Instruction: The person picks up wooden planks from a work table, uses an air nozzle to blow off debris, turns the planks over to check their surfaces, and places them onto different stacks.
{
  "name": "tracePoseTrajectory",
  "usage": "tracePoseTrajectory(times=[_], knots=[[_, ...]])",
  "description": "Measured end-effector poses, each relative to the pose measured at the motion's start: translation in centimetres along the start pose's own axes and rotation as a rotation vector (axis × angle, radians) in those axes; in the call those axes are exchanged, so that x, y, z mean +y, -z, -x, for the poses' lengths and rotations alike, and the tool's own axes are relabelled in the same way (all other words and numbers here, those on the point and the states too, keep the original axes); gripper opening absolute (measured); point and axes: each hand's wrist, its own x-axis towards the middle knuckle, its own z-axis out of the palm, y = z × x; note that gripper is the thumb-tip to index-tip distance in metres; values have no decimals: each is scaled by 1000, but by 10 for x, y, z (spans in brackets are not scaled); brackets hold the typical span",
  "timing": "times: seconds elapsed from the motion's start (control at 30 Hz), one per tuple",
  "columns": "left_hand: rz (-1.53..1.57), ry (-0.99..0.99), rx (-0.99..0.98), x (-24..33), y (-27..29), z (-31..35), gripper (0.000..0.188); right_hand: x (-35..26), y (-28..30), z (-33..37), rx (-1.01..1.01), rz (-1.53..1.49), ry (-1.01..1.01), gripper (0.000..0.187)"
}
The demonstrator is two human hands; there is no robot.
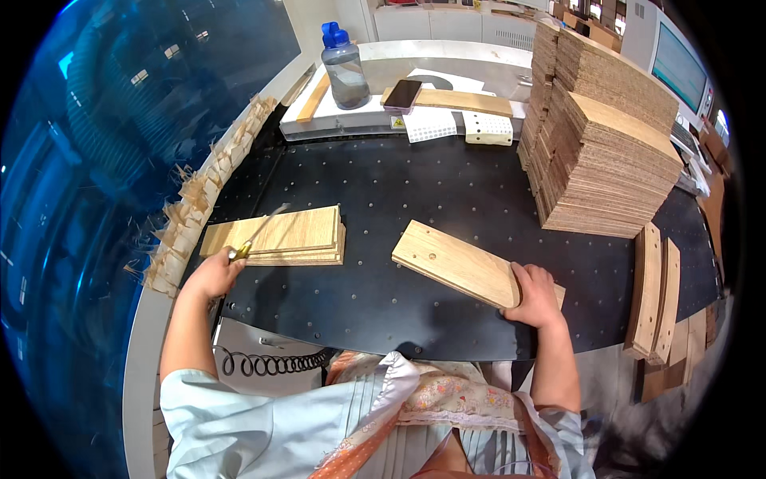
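Observation:
My left hand [214,276] is closed round the yellow and dark handle of a screwdriver [266,227]. Its metal shaft points up and away, across a short stack of light wooden boards [299,230] on the black table. To the right, my right hand [538,295] grips the near end of a wooden board [456,262], thumb and fingers over its edges. That board lies at a slant, with round holes in its top face near the far end. A second layer shows beneath it; whether it is a separate board I cannot tell.
Tall piles of brown boards [610,164] stand at the back right. Two curved wooden pieces with holes [653,299] lie at the right edge. Along the back ledge are a blue-capped bottle [346,76], a phone [403,95] and punched cards [488,128]. Splintered strips [209,188] line the left edge.

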Motion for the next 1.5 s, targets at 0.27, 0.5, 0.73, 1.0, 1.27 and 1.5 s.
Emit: tracePoseTrajectory(times=[0.27,0.5,0.73,1.0,1.27,1.5], knots=[[133,73,-55,-22,19,-52,28,0,-3,-2,-11,-20,-3,91],[-9,-334,65,50,-30,-9,22,0,0,4,-38,4,27,91],[81,-471,-896,95,-70,47,36,-37,10,31,-116,-52,122,90],[541,-319,-330,6,-99,-11,24,-14,61,84,67,120,26,94],[128,-446,-125,-15,-129,-17,25,36,176,174,435,464,-432,87],[269,-448,-1144,55,-106,24,36,26,227,208,520,626,-635,89]])
